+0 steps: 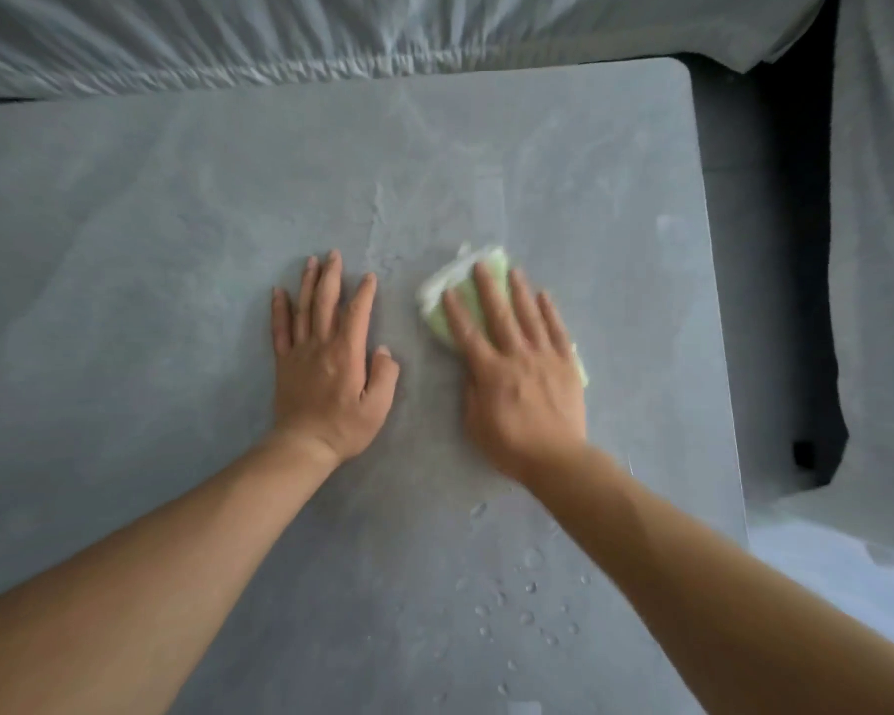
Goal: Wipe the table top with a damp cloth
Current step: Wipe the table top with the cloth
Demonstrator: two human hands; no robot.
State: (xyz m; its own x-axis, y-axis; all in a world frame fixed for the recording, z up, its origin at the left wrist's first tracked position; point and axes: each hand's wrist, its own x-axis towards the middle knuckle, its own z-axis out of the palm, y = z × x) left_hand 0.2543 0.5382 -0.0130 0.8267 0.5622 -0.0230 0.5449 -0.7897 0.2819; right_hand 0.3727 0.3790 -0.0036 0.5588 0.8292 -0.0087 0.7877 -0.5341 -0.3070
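Note:
A grey stone-look table top (176,224) fills most of the view. A folded light-green and white cloth (452,289) lies on it right of centre. My right hand (520,363) presses flat on the cloth, fingers spread over it, and looks slightly blurred. A corner of the cloth peeks out at the hand's right side. My left hand (329,363) rests flat on the bare table just left of the cloth, fingers apart, holding nothing. Several water drops (522,606) sit on the table near my right forearm.
Crinkled grey-white sheeting (280,33) covers something along the table's far edge. The table's right edge (716,301) drops to a dark gap, with more covered furniture (878,250) beyond it. A pale floor patch (821,549) shows at the lower right.

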